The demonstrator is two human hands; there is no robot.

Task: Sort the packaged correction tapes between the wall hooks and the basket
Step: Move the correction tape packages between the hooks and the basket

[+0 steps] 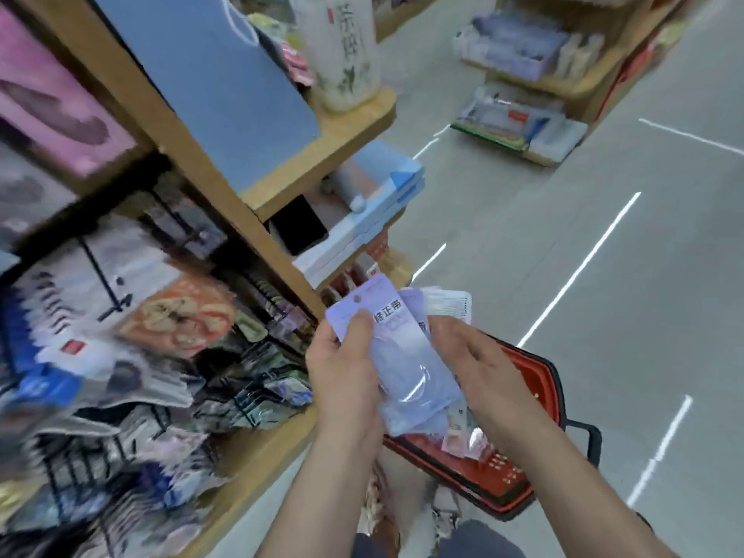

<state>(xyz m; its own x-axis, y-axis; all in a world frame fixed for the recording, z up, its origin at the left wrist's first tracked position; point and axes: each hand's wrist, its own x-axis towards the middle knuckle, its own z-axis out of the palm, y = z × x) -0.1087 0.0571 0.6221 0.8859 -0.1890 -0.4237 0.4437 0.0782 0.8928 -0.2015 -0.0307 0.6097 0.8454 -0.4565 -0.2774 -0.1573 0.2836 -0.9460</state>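
Beneath the correction tapes (pixel 406 356), red basket (pixel 503 493) holds loose packets (pixel 463 434)

Both forearms (pixel 322 481) are bare down to the lower edge of the view, and the left hand (pixel 342 368) and right hand (pixel 483 372) are uncovered too. Between the forearms shows dark blue-grey cloth (pixel 483 539), probably trousers, blurred.

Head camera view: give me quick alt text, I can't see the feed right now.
A left hand pinches a fan of lilac correction tape packs over a red basket on the floor; the right hand touches their right edge. Blurred hanging packets fill the shelf on the left.
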